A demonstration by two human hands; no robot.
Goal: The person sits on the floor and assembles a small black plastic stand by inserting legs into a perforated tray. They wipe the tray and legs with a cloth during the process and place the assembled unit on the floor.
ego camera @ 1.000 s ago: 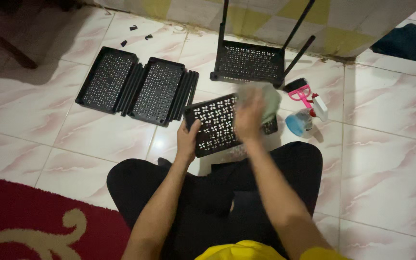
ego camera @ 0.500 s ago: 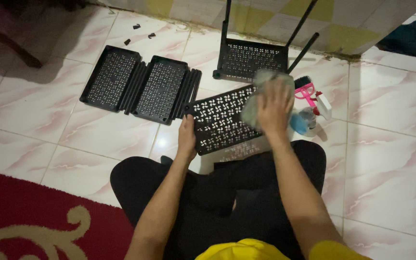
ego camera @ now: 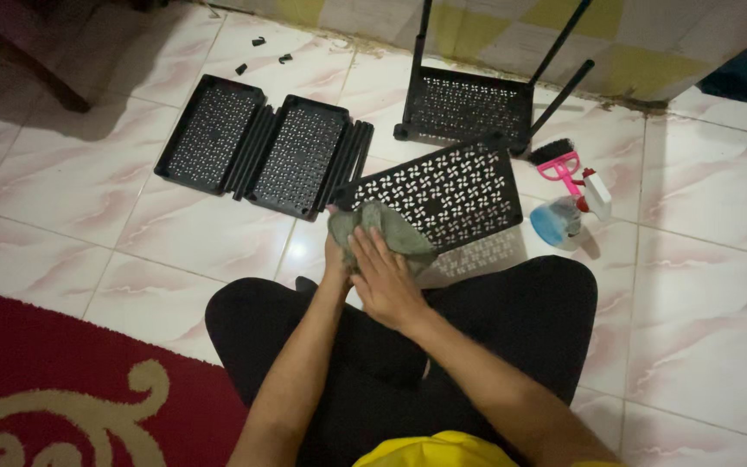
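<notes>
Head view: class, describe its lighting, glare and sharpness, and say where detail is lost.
Head view: dim, even lighting; faint sheen on the floor tiles near the spray bottle; the cloth and right hand look fairly sharp; the left hand is mostly hidden; dark trousers lose detail.

Left hand [ego camera: 335, 259] mostly behind right hand [ego camera: 384, 281]

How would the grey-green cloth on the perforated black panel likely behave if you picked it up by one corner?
The cloth is probably floppy: it lies creased and bunched under the right hand. It likely weighs little, since it drapes thinly over the black panel. It seems unlikely to roll or slide.
</notes>
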